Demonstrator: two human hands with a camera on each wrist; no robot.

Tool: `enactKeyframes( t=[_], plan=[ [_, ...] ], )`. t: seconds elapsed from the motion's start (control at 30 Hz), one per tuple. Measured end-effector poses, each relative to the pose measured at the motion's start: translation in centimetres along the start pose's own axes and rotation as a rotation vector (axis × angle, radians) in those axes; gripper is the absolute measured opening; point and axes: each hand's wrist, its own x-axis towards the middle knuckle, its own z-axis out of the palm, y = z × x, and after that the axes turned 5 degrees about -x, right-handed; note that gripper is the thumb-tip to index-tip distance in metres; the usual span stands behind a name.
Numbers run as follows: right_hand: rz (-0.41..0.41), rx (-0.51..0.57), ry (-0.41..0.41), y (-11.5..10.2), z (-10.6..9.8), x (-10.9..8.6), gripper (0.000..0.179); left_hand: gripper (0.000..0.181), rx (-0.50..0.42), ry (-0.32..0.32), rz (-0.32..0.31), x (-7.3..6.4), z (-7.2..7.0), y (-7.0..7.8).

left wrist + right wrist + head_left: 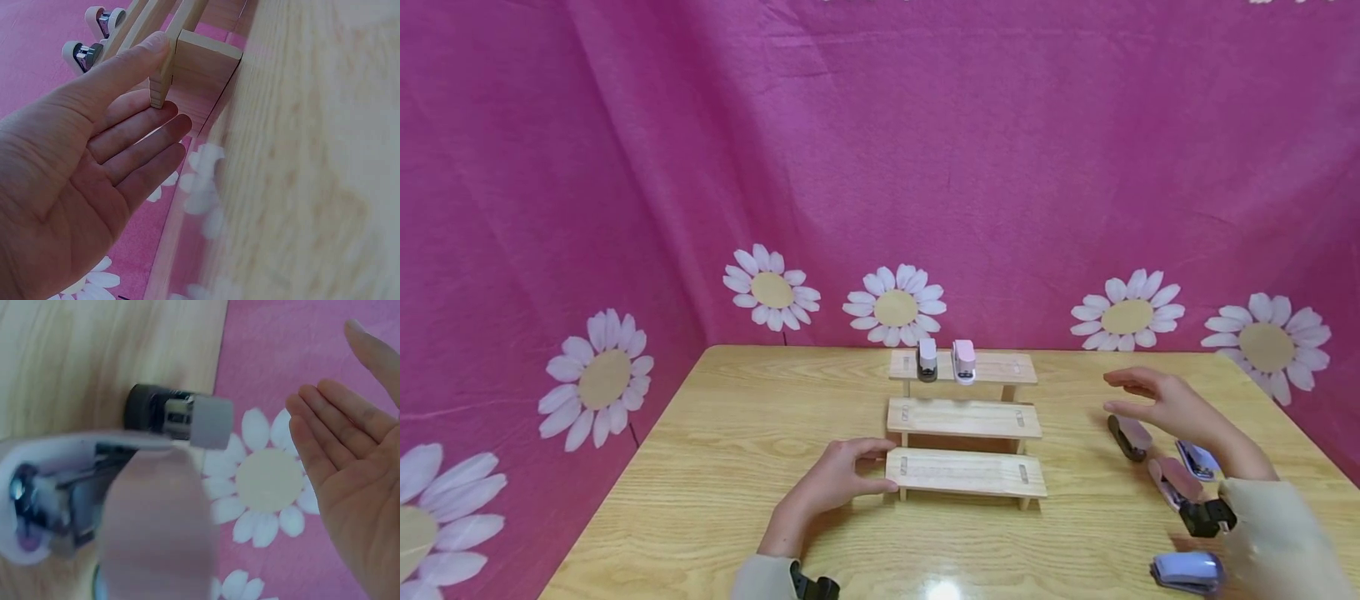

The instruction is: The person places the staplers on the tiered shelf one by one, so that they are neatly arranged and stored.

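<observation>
At the left end of the lowest step of a three-tier wooden display stand [966, 472], my left hand [842, 477] holds the board between thumb and fingers. In the left wrist view, the thumb [134, 62] lies along one edge of that board [161, 87], with the fingers on its other side. My right hand [1172, 404] is raised at the right, holding nothing, its fingers extended and thumb apart. Below it lies a dark stapler with a greyish-pink top [1131, 437]. Nearer the wrist are a pink stapler [1176, 482] and a blue-violet stapler [1198, 460].
On the top step stand a white-and-dark stapler [927, 360] and a pink-and-white stapler [963, 362]. Another violet stapler [1187, 572] lies near the right sleeve. A pink cloth with daisies [955, 167] hangs behind the wooden table [700, 500].
</observation>
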Motion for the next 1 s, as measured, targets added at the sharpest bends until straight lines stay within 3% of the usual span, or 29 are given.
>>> enactKeyframes(
  t=[0.73,1.0],
  plan=[
    [0.023,0.031,-0.212,4.2,0.9,-1.9,0.062,0.059,0.004,-0.002,-0.015,-0.1,0.1,-0.1],
    [0.014,0.017,-0.213,4.9,1.2,-1.9,0.062,0.058,-0.008,-0.006,-0.022,0.0,0.0,0.1]
  ],
)
